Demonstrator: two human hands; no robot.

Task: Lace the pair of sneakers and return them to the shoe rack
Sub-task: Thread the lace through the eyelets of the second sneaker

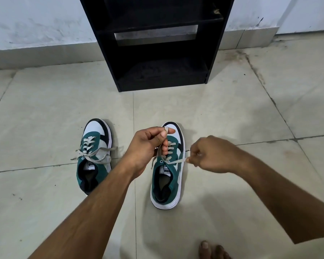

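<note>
Laces first: I'd keep both ends taut and even while crossing them. My left hand [148, 144] pinches one lace end above the right sneaker [166, 174]; my right hand [208, 156] is clamped on the other end, drawn rightward. Both teal-and-white sneakers sit near me on the tile floor [45, 109], the left sneaker [94, 156] already tied, shoe rack [157, 43] beyond.

Bare floor [45, 109] lies open between the two sneakers and the far black shoe rack [157, 43]. The left sneaker [94, 154] and right sneaker [166, 184] stand apart, with both forearms crossing the near floor.
</note>
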